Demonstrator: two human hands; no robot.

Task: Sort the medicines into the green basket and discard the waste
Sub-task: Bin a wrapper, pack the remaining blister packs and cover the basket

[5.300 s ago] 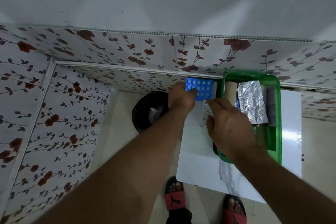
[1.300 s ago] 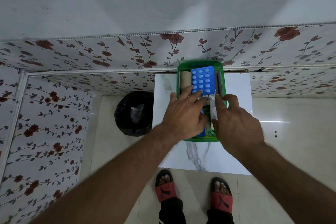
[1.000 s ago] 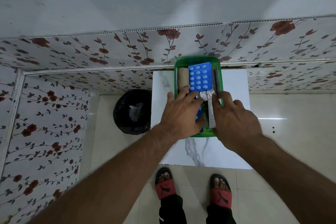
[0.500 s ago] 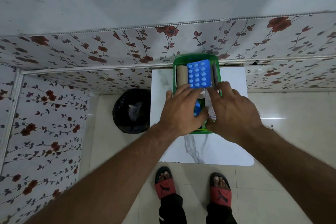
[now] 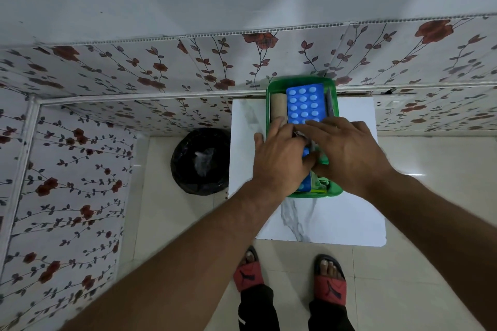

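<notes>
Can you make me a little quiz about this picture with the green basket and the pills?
1. True or false: the blue pill sheet lies inside the green basket.
2. Which side of the white table is the black bin on? A) the person's left B) the person's right
3. Fill in: the left hand and right hand are both over the ____.

Key: 1 true. 2 A. 3 basket.

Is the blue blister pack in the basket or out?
In: the blister pack lies inside the green basket's rim, beside a tan roll.
</notes>
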